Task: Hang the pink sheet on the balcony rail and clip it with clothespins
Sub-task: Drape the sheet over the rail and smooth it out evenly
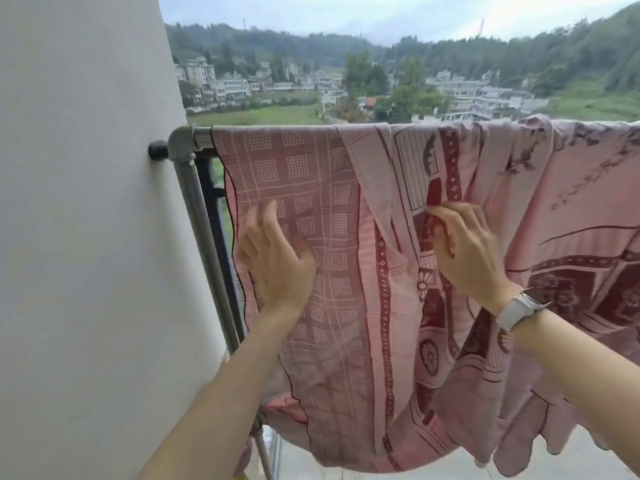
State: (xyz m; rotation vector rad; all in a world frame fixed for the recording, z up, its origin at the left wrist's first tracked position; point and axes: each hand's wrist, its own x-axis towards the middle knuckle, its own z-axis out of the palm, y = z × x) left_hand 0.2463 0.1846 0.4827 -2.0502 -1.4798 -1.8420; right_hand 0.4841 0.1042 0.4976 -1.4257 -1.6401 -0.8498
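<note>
The pink patterned sheet [346,209] hangs draped over the grey metal balcony rail [194,135], bunched in folds toward the right. My left hand [273,258] lies flat with straight fingers on the sheet's checked left panel. My right hand [464,251], with a white watch on its wrist, pinches a fold of the sheet near the middle. No clothespins are in view.
A white wall [86,202] stands close on the left, where the rail's elbow joint meets it. A grey upright pipe [204,244] runs down beside the sheet's left edge. Beyond the rail are fields, buildings and wooded hills.
</note>
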